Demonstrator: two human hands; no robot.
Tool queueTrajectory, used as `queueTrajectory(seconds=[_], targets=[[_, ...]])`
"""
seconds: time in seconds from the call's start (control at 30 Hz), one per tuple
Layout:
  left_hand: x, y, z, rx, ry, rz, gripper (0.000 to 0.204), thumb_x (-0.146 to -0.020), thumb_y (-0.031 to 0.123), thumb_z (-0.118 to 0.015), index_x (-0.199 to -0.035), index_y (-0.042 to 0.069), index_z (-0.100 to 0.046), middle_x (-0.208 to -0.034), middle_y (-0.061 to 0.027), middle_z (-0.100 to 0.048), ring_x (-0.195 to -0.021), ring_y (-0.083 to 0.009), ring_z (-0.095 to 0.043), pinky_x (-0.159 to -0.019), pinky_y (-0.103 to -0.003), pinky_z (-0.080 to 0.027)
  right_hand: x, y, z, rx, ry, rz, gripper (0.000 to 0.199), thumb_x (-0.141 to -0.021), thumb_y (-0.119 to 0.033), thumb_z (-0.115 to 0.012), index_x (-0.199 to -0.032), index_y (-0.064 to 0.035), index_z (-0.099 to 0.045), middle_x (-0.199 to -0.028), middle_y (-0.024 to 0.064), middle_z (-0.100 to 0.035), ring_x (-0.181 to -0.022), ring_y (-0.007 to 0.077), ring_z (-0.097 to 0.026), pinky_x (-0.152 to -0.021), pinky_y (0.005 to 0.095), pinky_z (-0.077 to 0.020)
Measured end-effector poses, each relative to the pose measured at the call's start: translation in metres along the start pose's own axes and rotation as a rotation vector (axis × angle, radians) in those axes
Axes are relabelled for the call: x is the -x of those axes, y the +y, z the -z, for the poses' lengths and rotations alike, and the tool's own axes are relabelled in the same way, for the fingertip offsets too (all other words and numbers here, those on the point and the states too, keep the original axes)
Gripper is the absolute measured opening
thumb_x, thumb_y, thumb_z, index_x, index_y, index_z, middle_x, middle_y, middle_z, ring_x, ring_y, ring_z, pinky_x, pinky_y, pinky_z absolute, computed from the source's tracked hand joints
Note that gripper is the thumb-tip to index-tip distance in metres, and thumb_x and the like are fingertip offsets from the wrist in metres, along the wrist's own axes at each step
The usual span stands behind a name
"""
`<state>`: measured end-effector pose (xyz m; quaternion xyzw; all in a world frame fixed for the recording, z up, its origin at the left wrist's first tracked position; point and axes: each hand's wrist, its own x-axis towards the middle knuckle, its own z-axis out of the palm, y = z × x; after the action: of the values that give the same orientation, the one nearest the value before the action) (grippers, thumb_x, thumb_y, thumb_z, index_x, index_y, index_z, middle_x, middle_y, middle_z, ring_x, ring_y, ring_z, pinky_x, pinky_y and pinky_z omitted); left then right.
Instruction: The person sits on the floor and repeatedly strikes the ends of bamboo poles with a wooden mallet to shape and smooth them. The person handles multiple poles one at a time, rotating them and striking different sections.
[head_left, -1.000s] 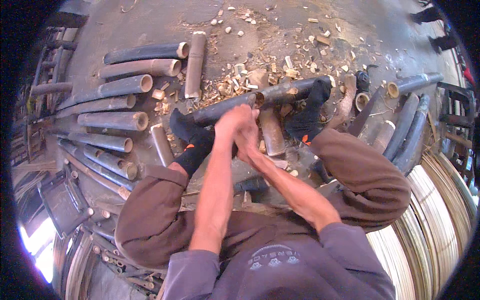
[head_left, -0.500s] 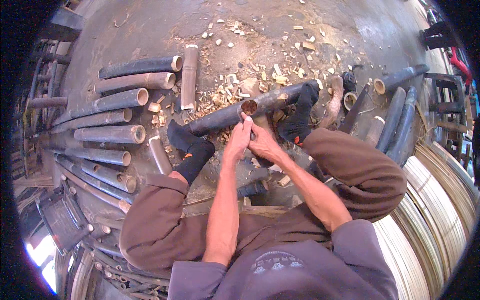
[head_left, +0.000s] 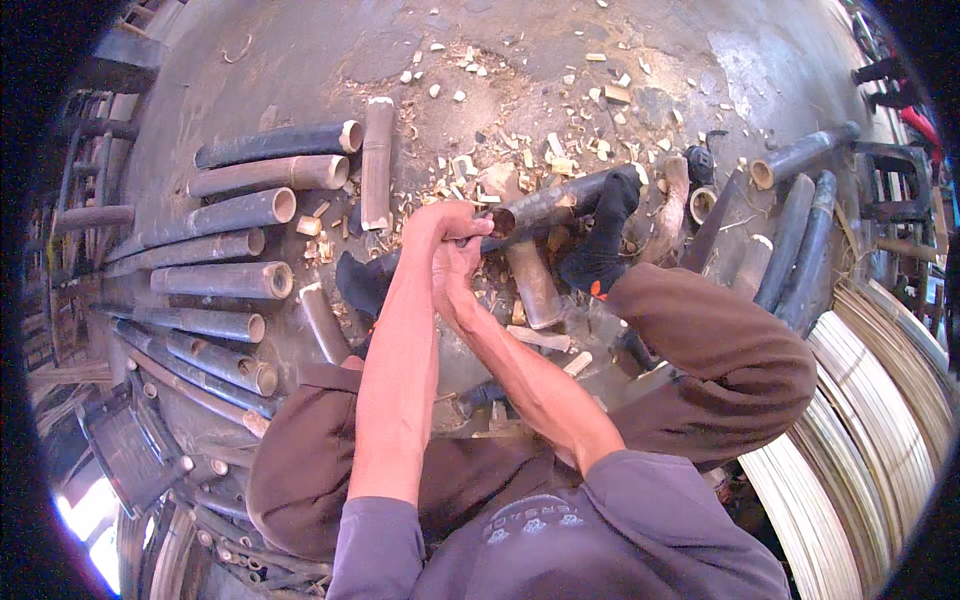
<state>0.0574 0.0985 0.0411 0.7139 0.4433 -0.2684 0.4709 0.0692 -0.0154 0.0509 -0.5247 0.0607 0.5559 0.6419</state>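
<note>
A dark bamboo pole (head_left: 560,203) lies across in front of me, with a round hole (head_left: 503,222) cut in its upper side. My socked right foot (head_left: 606,225) presses on its right end; my left foot (head_left: 360,283) is by its left end, partly behind my arm. Just left of the hole, my left hand (head_left: 443,222) is closed, thumb pointing toward the opening. Below and against it, my right hand (head_left: 456,268) is closed too. Both grip a narrow carving tool, mostly hidden by the fingers. A short bamboo piece (head_left: 535,285) sits under the pole.
Several cut bamboo tubes (head_left: 222,281) lie in a row at left, one (head_left: 377,165) upright in view beyond. Pale chips (head_left: 560,160) litter the floor. More dark poles (head_left: 805,250) lie at right, near stacked pale strips (head_left: 850,400). A dark frame (head_left: 125,450) stands lower left.
Both hands have swung left from below the hole to its left side, with the forearms now slanting over my left foot. The pole has stayed nearly in place.
</note>
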Motion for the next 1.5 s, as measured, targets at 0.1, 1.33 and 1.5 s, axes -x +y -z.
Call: queueTrajectory(seconds=[0.1,1.33,1.5], targets=[[0.006,0.021,-0.021,0.036,0.163,-0.036,0.060,-0.089,0.051,-0.054,-0.106,-0.006,-0.064,-0.095,-0.0217,-0.069,-0.088,-0.0291,-0.066,-0.079,-0.044,-0.050,-0.013,-0.014,0.033,0.045,-0.114,-0.069,0.049,-0.093,-0.022,-0.062,-0.136,-0.0101,-0.041,-0.111,0.0046,-0.056,-0.093,0.0132,-0.053,-0.079,0.0309,-0.0469],[-0.039,-0.188,-0.049,0.058,1.115,0.271,0.043,-0.072,0.027,-0.071,-0.103,0.000,-0.060,-0.098,-0.0213,-0.065,-0.087,-0.0404,-0.062,-0.078,-0.044,-0.052,0.031,-0.045,0.147,1.137,-0.513,0.570,0.080,-0.079,-0.024,-0.062,-0.150,-0.0173,-0.028,-0.146,0.0179,-0.041,-0.134,0.0356,-0.039,-0.111,0.0417,-0.0320],[-0.025,-0.121,-0.026,1.189,0.633,-0.125,0.028,-0.088,0.032,-0.066,-0.089,0.005,-0.064,-0.079,-0.0056,-0.066,-0.070,-0.0199,-0.063,-0.064,-0.030,-0.050,0.063,-0.056,0.189,1.915,-0.696,0.206,0.083,-0.084,-0.024,-0.058,-0.152,-0.0352,-0.012,-0.097,0.0229,-0.063,-0.079,0.0403,-0.064,-0.073,0.0490,-0.0530]])
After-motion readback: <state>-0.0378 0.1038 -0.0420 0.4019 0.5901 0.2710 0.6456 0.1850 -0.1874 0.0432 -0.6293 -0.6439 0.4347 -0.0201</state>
